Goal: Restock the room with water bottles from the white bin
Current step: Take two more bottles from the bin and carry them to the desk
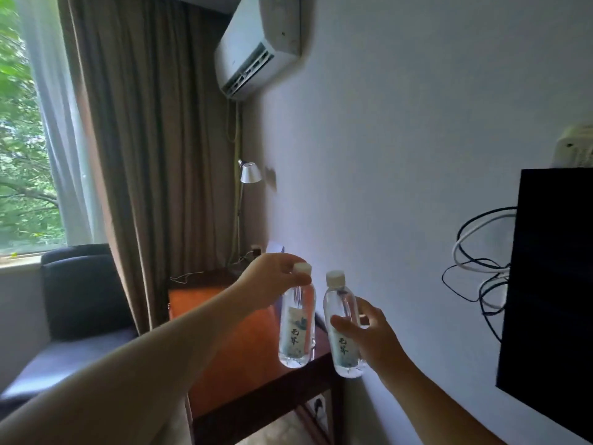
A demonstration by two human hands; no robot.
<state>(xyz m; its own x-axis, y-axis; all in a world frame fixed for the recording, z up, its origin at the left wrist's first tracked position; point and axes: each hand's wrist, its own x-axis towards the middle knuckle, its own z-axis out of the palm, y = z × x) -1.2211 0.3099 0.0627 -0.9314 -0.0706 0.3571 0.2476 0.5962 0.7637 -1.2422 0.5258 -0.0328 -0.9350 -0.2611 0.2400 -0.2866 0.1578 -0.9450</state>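
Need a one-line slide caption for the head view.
Left hand and right hand each hold a water bottle above the wooden desk.

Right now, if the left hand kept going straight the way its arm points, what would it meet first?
Probably the white wall behind the reddish-brown wooden desk. The left hand, pinching a clear plastic water bottle by its white cap, reaches over the desk toward it. Depth is hard to judge here.
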